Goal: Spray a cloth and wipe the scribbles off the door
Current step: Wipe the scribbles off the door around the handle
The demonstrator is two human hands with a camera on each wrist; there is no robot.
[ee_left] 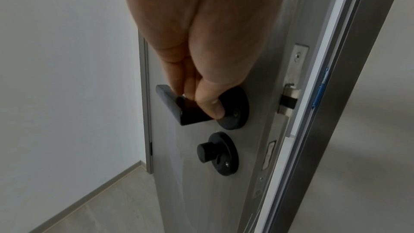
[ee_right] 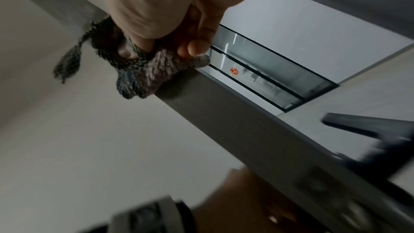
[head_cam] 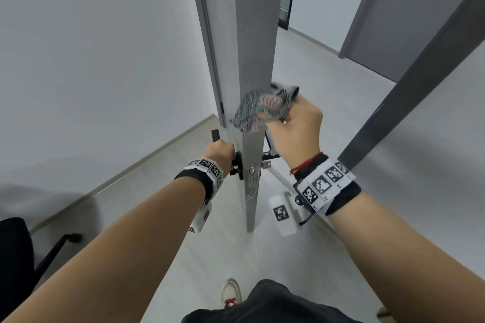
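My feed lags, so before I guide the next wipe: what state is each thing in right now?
Door: open, seen edge-on.
Cloth: bunched, pressed against the door edge above the lock.
Right hand: grips the cloth.
Left hand: grips the door handle.
Scribbles: light marks remain on the door edge below the lock plate.
Latch: sticks out of the door edge.
Spray bottle: on the floor, not held.
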